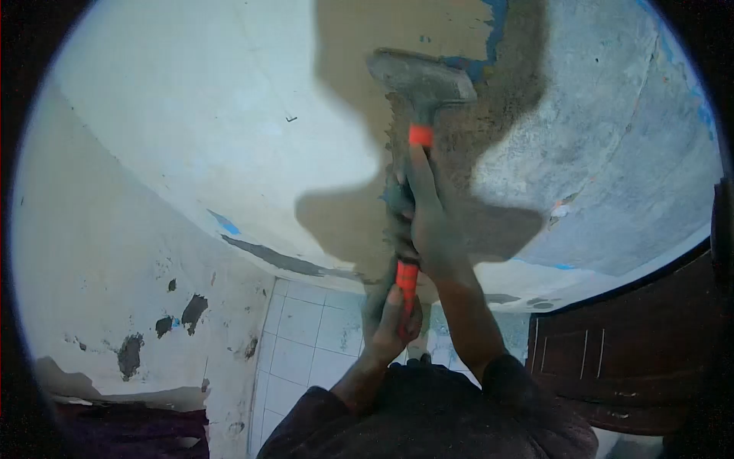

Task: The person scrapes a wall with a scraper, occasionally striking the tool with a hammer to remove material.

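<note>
A long-handled scraper [420, 136] with a wide grey head and an orange-red and dark handle is held up against the wall [229, 115]. Its blade lies over the ragged border between cream paint [397, 23] and bare grey plaster [581, 99]. My right hand [424, 214] wraps the upper part of the handle, below the head. Lower down, my left hand [394, 321] is closed around the handle's end. Whether the blade's edge touches the wall is hard to tell. Shadows of my head and arms fall around the tool.
Dark wooden furniture [627, 344] with drawers stands at the lower right. White floor tiles [298, 329] show below. The left side wall [130, 268] has chipped patches, with a dark purple cloth [138, 432] at its foot.
</note>
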`<state>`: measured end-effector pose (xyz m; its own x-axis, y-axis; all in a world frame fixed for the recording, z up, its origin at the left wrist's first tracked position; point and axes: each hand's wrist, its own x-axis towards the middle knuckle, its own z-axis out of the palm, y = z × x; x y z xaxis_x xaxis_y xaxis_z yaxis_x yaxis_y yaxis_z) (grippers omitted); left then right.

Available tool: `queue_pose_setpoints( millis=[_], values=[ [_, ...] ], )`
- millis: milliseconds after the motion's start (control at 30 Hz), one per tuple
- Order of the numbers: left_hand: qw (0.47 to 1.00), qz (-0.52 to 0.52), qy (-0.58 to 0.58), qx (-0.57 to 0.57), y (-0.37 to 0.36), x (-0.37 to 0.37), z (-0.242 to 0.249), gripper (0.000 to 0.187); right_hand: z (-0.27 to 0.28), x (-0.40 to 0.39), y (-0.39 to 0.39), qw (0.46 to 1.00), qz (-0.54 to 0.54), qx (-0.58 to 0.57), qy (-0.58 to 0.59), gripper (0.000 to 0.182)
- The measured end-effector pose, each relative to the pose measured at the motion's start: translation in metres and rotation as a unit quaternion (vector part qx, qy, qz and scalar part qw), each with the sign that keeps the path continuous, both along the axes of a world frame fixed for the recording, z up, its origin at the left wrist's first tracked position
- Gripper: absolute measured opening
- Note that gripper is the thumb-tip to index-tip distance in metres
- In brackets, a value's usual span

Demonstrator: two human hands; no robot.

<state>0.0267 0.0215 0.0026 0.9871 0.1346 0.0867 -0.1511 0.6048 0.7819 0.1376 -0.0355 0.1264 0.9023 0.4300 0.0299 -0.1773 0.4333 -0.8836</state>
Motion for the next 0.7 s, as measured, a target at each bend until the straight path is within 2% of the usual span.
queue_pose_setpoints(
  millis=[100, 167, 267, 367, 533, 600, 633, 700],
  values=[
    [0.999, 0.009, -0.028, 0.029, -0.002, -0.001, 0.005, 0.05, -0.002, -0.003, 0.0, 1.0, -0.013, -0.015, -0.011, 0.032],
    [0.996, 0.034, 0.074, 0.03, -0.009, -0.017, -0.005, 0.052, -0.026, -0.007, 0.001, 0.999, -0.04, -0.025, -0.001, 0.03],
    [0.999, -0.017, 0.03, 0.009, -0.003, -0.02, -0.015, 0.044, -0.032, -0.008, -0.001, 0.998, -0.044, -0.032, 0.03, 0.03],
    [0.996, -0.037, 0.078, 0.029, -0.009, -0.028, -0.004, 0.053, -0.026, -0.009, -0.008, 0.998, -0.026, -0.034, 0.046, 0.03],
    [0.996, -0.009, 0.048, 0.078, -0.009, -0.028, -0.005, 0.055, -0.028, -0.012, -0.005, 0.999, -0.043, -0.025, 0.017, 0.03],
    [0.995, -0.01, 0.072, 0.062, -0.011, -0.03, 0.009, 0.054, -0.024, -0.017, -0.005, 0.998, -0.054, -0.035, 0.023, 0.031],
    [0.997, -0.026, 0.071, 0.01, -0.013, -0.031, 0.005, 0.052, -0.022, -0.015, -0.007, 0.999, -0.039, -0.027, 0.021, 0.03],
    [0.997, -0.026, 0.078, 0.009, -0.011, -0.036, -0.007, 0.051, -0.025, -0.022, -0.012, 0.999, -0.026, -0.031, 0.025, 0.03]
  ],
)
